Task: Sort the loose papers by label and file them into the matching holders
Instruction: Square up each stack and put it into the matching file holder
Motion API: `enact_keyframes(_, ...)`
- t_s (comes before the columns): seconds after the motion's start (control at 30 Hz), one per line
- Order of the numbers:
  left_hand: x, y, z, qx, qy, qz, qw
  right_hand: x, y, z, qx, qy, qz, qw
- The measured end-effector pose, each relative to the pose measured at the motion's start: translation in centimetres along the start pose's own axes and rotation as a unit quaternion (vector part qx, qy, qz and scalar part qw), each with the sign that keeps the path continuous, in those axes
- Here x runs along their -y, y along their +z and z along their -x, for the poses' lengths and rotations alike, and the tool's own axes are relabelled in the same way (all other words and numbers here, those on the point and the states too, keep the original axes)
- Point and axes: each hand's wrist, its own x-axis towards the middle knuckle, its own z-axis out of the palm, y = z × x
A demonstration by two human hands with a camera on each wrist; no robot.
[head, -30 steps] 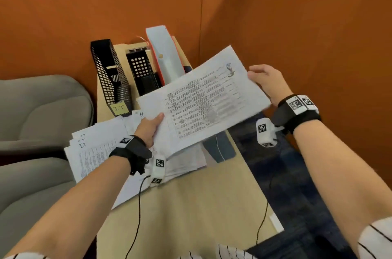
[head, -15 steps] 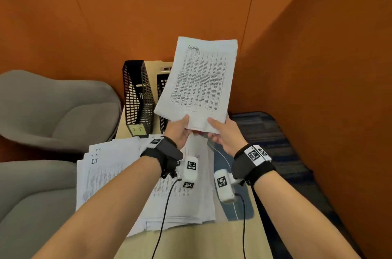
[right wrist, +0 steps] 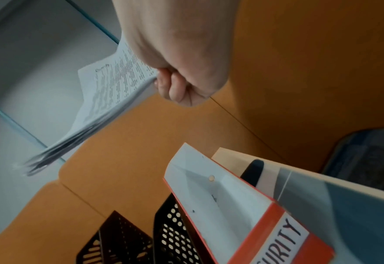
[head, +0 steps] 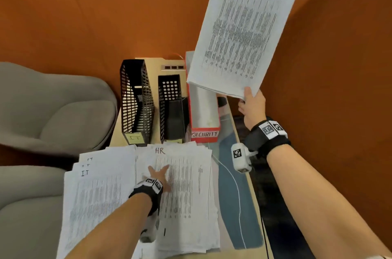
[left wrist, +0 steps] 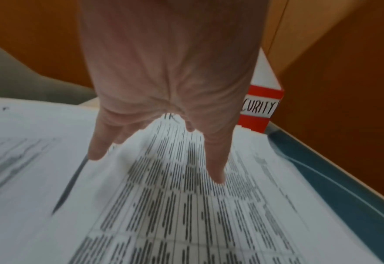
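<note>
Right hand (head: 252,106) is pinching the Security sheaf (head: 244,31) by its bottom corner, holding it upright above the red SECURITY holder (head: 204,114). Left hand (head: 158,173) is lying flat, fingers spread, on the HR pile (head: 186,195). Advice: square the floppy sheets first, then lower edge-first between the stiff card walls. The 2 black mesh holders (head: 135,97) are standing to its left.

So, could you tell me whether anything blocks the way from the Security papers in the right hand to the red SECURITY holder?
Nothing visible does. The Security papers hang just above the red SECURITY holder, whose open top looks free.
</note>
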Motion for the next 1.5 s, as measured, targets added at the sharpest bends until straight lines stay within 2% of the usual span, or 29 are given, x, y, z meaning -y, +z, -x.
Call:
enact_keyframes(0.07, 0.0, 1.2, -1.3, 0.011, -0.023, -0.018, 1.0, -1.8, 0.8, -1.4, 0.004, 0.016, 0.029, 0.999)
enact_keyframes(0.13, 0.2, 2.4, -2.0, 0.018, -0.042, -0.045, 0.998, -4.2, 1.5, -2.5, 0.012, 0.009, 0.135, 0.991)
enact_keyframes(0.23, 0.6, 4.1, -2.4, -0.004, -0.05, -0.064, 0.997, -8.1, 2.4, -3.5, 0.042, -0.005, 0.312, 0.949)
enact_keyframes(0.4, 0.4, 4.0, -2.5, -0.009, -0.044, -0.026, 0.999, -12.4, 5.7, -4.2, 0.052, -0.037, 0.416, 0.907)
enact_keyframes(0.5, 0.6, 4.2, -3.5, -0.002, -0.039, -0.05, 0.998, -15.0, 7.2, -4.5, 0.08, -0.003, 0.457, 0.886)
enact_keyframes(0.53, 0.7, 4.1, -3.5, -0.001, -0.037, -0.05, 0.998, -15.7, 7.5, -4.6, 0.092, 0.001, 0.489, 0.868)
enact_keyframes(0.67, 0.8, 4.0, -3.9, 0.016, -0.037, -0.058, 0.997, -16.2, 8.1, -4.2, 0.148, -0.028, 0.657, 0.738)
enact_keyframes(0.7, 0.7, 3.9, -3.9, 0.017, -0.039, -0.061, 0.997, -16.0, 7.9, -4.2, 0.156, -0.036, 0.672, 0.723)
enact_keyframes(0.73, 0.5, 3.6, -3.6, 0.023, -0.041, -0.057, 0.997, -15.8, 7.6, -4.0, 0.155, -0.046, 0.672, 0.723)
enact_keyframes(0.77, 0.5, 3.5, -3.6, 0.025, -0.04, -0.058, 0.997, -15.5, 7.2, -3.6, 0.138, -0.062, 0.655, 0.74)
enact_keyframes(0.87, 0.5, 3.2, -3.2, 0.006, -0.049, -0.047, 0.998, -15.3, 5.8, -0.2, 0.06, -0.122, 0.539, 0.831)
enact_keyframes(0.9, 0.6, 3.2, -3.3, -0.008, -0.055, -0.035, 0.998, -15.7, 5.0, 1.1, 0.039, -0.119, 0.505, 0.854)
enact_keyframes(0.93, 0.8, 3.3, -3.2, -0.018, -0.06, -0.022, 0.998, -16.3, 4.0, 2.5, 0.035, -0.082, 0.491, 0.866)
enact_keyframes(0.97, 0.9, 3.3, -3.0, -0.024, -0.062, -0.017, 0.998, -17.4, 2.8, 3.7, 0.05, -0.008, 0.499, 0.865)
enact_keyframes(1.03, 1.1, 3.5, -2.6, -0.03, -0.059, -0.013, 0.998, -19.9, 0.1, 5.9, 0.117, 0.196, 0.524, 0.82)
enact_keyframes(1.07, 1.1, 3.7, -2.4, -0.027, -0.053, -0.016, 0.998, -21.1, -1.0, 7.1, 0.14, 0.258, 0.523, 0.8)
enact_keyframes(1.1, 1.2, 4.0, -2.0, -0.021, -0.047, -0.029, 0.998, -22.1, -1.8, 8.4, 0.156, 0.277, 0.515, 0.796)
enact_keyframes(1.2, 1.6, 4.6, -1.5, -0.014, -0.024, -0.032, 0.999, -24.5, -2.1, 11.5, 0.182, 0.273, 0.445, 0.833)
enact_keyframes(1.3, 2.0, 4.0, -1.4, -0.009, -0.003, -0.007, 1.0, -26.0, -1.5, 12.1, 0.206, 0.313, 0.289, 0.881)
enact_keyframes(1.37, 2.7, 3.1, -1.7, -0.003, 0.011, -0.001, 1.0, -26.7, -1.4, 12.5, 0.224, 0.336, 0.189, 0.895)
enact_keyframes(1.43, 3.5, 1.9, -1.7, -0.004, 0.02, 0.005, 1.0, -27.3, -1.6, 12.7, 0.213, 0.329, 0.196, 0.899)
enact_keyframes(1.47, 4.1, 1.2, -1.7, -0.023, 0.015, 0.018, 0.999, -26.8, -1.8, 12.9, 0.202, 0.32, 0.235, 0.895)
enact_keyframes(1.5, 4.7, 0.6, -1.5, -0.069, -0.009, 0.015, 0.997, -27.1, -2.4, 12.7, 0.199, 0.306, 0.27, 0.891)
